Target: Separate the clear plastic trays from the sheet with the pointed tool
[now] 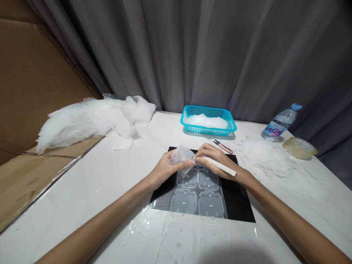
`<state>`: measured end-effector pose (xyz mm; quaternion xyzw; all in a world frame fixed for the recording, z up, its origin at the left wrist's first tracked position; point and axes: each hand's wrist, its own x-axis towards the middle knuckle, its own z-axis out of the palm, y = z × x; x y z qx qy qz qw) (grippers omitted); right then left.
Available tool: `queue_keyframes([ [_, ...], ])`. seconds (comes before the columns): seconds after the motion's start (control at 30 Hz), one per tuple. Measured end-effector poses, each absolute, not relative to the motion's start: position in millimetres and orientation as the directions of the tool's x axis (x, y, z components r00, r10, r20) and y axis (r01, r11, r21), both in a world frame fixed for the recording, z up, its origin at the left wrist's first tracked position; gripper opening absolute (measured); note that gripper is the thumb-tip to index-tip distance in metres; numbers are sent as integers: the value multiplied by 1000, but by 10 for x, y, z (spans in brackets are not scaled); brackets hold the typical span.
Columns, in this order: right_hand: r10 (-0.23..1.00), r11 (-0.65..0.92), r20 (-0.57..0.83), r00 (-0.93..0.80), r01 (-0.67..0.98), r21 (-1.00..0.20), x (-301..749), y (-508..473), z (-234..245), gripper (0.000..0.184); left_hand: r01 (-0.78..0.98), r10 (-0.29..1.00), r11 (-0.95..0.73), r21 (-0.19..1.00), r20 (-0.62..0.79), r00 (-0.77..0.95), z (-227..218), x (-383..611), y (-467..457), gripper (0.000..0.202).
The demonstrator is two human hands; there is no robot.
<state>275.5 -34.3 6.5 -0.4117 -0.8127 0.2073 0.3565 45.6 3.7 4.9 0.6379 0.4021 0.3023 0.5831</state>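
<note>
Below your left hand (166,164), glossy white table (110,198), pleated grey curtain (170,55) beyond, that hand pinching translucent plastic piece (180,154), just beside, your right hand (213,155) curled around slim white stick (222,167).

Curtain (176,47): grey cloth is hanging in folds across the top of the frame, running down behind the surface (82,205).
Cardboard (33,73): a brown panel is filling the upper left, with a flatter brown section (35,179) lying at lower left along the surface's edge.
Bottle (280,123): clear plastic with a blue cap and printed label is slanting rightward at right.
Tape roll (299,148): yellowish, it is lying just beside the bottle.
Snips (222,146): dark-bladed with pink handles, they are resting right of centre.
</note>
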Motion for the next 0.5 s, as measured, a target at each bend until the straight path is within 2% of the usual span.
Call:
queue_keyframes([
  [0.1,830,548,378,-410,470,-692,2758,-389,118,18,167,870,-1,986,-81,486,51,459,29,38],
  [0.37,882,446,315,-351,406,-797,2711,-438,99,17,151,851,-134,979,35,525,72,473,-12,30],
  [0.5,908,398,304,-288,366,-841,2662,-477,44,20,198,868,-175,964,56,493,76,448,-30,33],
])
